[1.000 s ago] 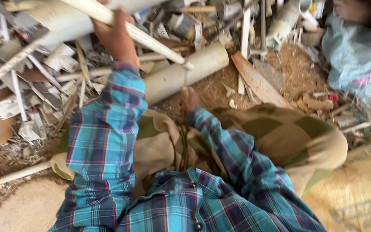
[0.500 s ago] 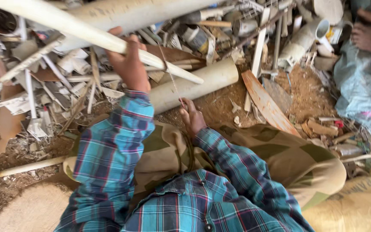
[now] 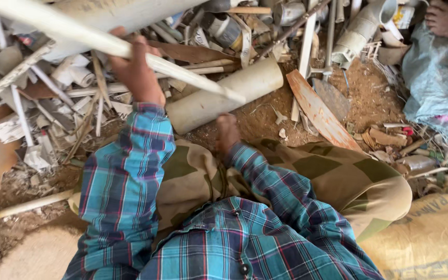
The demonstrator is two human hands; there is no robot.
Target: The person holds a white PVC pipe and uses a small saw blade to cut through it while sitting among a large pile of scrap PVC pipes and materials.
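My left hand (image 3: 138, 70) is raised and closed around a long thin white pipe (image 3: 68, 28) that slants from the upper left down to the right, ending near the middle. My right hand (image 3: 227, 132) is low between my knees, fingers curled, resting on the dirt beside a thick cream pipe piece (image 3: 224, 93) that lies on the ground. Whether the right hand holds anything is hidden. My plaid sleeves and camouflage trousers fill the lower part of the view.
A heap of broken white pipes and plastic scrap (image 3: 37, 109) covers the upper left. A rusty curved strip (image 3: 320, 111) lies on the dirt to the right. A blue-grey sack (image 3: 439, 78) and another person's foot (image 3: 447, 18) are at upper right; a tan sack (image 3: 431, 238) is at lower right.
The left hand has lifted the thin white pipe higher and further left. The right hand has stayed low by the thick pipe piece. The camera has tilted a little.
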